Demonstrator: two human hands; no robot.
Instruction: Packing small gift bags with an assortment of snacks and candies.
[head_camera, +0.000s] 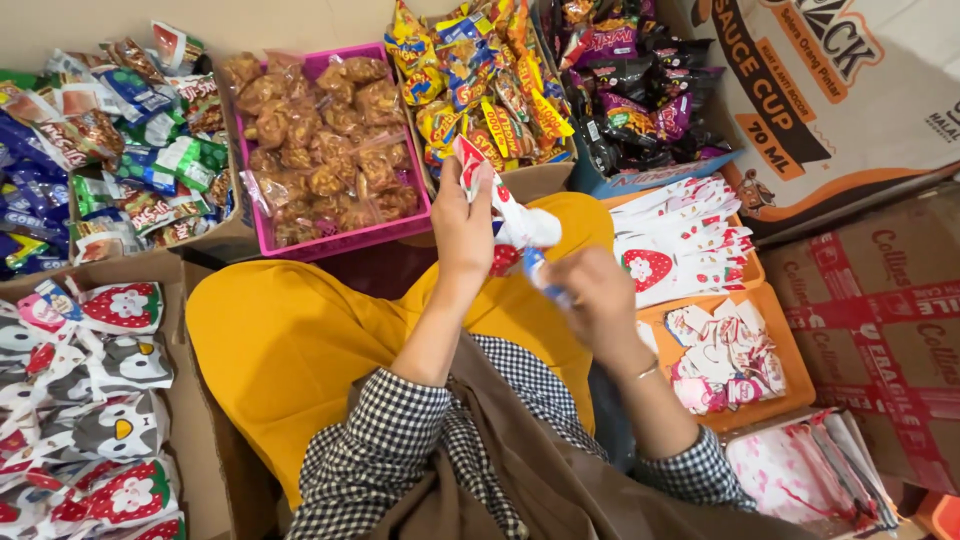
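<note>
My left hand (462, 225) grips the top of a white gift bag with a red strawberry print (520, 222), held up over my lap in the yellow skirt (290, 340). My right hand (597, 292) is closed on the bag's lower part together with a small blue item (535, 268). Both sleeves are black-and-white checked.
A pink basket (330, 245) of clear-wrapped brown snacks stands ahead. Boxes of colourful snack packets (485, 85) and dark packets (630, 90) sit behind it. An orange tray (775, 330) on the right holds flat strawberry bags (680, 250) and small cards. A box at left holds filled bags (100, 400).
</note>
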